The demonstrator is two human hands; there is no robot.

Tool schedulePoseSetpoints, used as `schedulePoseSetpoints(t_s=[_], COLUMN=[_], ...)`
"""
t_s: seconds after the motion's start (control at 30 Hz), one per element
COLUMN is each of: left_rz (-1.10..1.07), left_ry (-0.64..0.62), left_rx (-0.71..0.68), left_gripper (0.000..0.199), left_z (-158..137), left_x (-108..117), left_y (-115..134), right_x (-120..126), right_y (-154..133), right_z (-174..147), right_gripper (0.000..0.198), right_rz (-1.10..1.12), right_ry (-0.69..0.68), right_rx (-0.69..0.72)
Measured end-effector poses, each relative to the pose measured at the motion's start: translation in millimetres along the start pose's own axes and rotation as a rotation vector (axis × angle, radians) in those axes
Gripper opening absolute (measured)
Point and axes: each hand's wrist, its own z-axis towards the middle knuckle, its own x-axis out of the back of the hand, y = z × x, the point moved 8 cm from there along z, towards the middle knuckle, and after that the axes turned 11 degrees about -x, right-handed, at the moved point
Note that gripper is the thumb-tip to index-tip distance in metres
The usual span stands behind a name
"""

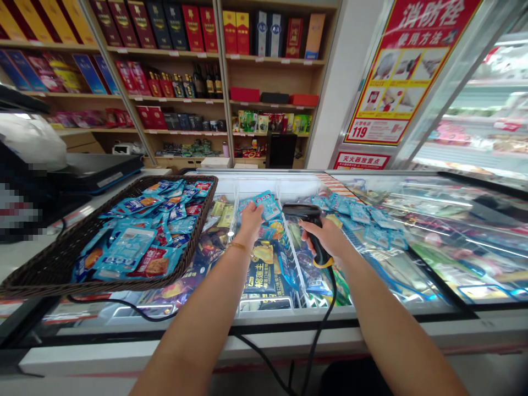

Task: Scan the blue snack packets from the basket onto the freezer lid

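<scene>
In the middle of the head view, my left hand (pixel 251 217) pinches a light blue snack packet (pixel 267 205) by its near edge, over the chest freezer. A few centimetres to the right, my right hand (pixel 325 236) grips the handle of a black barcode scanner (pixel 303 211). The scanner's head points left toward the packet, apart from it, and its cable hangs down in front. A brown wicker basket (pixel 202 225) on the left holds many blue packets (pixel 132 247). More blue packets (pixel 367 214) lie in a loose pile on the freezer's glass to the right.
The chest freezer (pixel 264 324) spans the front, with wire dividers and frozen goods below. A black cable (pixel 119 301) runs past the basket. Shelves of boxed bottles (pixel 165 52) stand behind, a red sign (pixel 396 71) hangs on the pillar, and a chiller (pixel 487 115) stands right.
</scene>
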Motion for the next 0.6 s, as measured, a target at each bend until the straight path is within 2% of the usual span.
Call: schedulePoseSetpoints(t_s=[0.1, 0.2, 0.3, 0.43, 0.5, 0.6], left_rz=[0.017, 0.031, 0.027, -0.044, -0.078, -0.106], left_ry=[-0.011, -0.063, -0.093, -0.185, -0.211, -0.193], left_rx=[0.056, 0.104, 0.152, 0.207, 0.235, 0.288], left_gripper=[0.021, 0.023, 0.021, 0.021, 0.021, 0.024], left_z=[-2, -1, 0, -4, -7, -9], left_x=[-22, -60, -110, -193, -229, -261], left_y=[-3, -9, -21, -42, -52, -65], right_x=[16, 43, 79, 130, 147, 158], right_y=[-9, -15, -18, -15, -13, -11], right_z=[-4, -6, -8, -12, -14, -14], right_gripper=[0.025, 0.026, 0.026, 0.022, 0.020, 0.021], right_rz=[0.043, 0.100, 0.163, 0.214, 0.234, 0.218], right_ry=[0.066, 0.158, 0.281, 0.498, 0.572, 0.614], right_rx=[0.002, -0.002, 0.015, 0.028, 0.041, 0.056])
